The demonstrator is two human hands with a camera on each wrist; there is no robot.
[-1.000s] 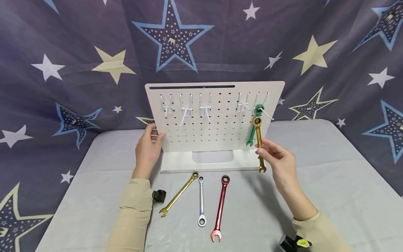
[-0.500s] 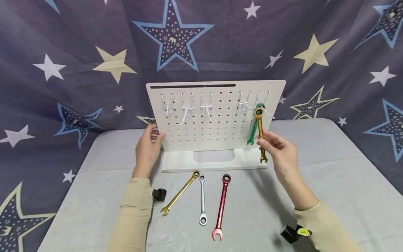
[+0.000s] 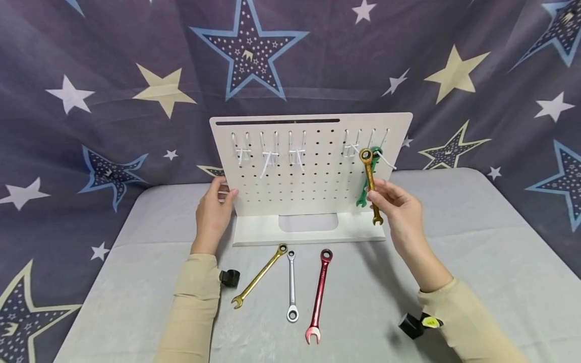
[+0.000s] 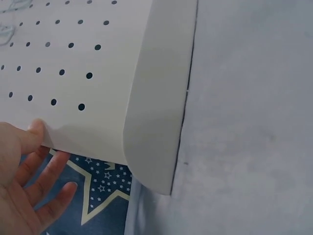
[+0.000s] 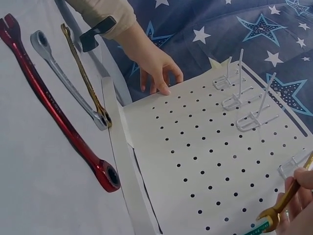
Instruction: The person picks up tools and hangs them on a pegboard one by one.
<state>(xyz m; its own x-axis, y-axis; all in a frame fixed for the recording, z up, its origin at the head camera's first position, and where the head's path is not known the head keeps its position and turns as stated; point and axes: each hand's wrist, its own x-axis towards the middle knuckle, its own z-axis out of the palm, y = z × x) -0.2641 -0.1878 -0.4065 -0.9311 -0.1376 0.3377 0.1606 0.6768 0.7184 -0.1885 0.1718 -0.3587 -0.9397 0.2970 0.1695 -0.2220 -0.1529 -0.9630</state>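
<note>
My right hand pinches a gold ratchet wrench by its shaft, ring end up, in front of the pegboard's right side. Its ring overlaps the edge of a green wrench that hangs from the rightmost hook. Just left of that ring is a bare white hook. My left hand grips the left edge of the white pegboard; in the left wrist view its thumb lies on the front face, with the other fingers beyond the edge.
On the grey cloth before the board lie a second gold wrench, a silver double-ring wrench and a red wrench. Three more white hooks stick out at the board's left. A star-patterned curtain hangs behind.
The gold wrench in my right hand has risen and then shifted left, its ring now beside the green wrench's top. My left hand keeps its hold on the board.
</note>
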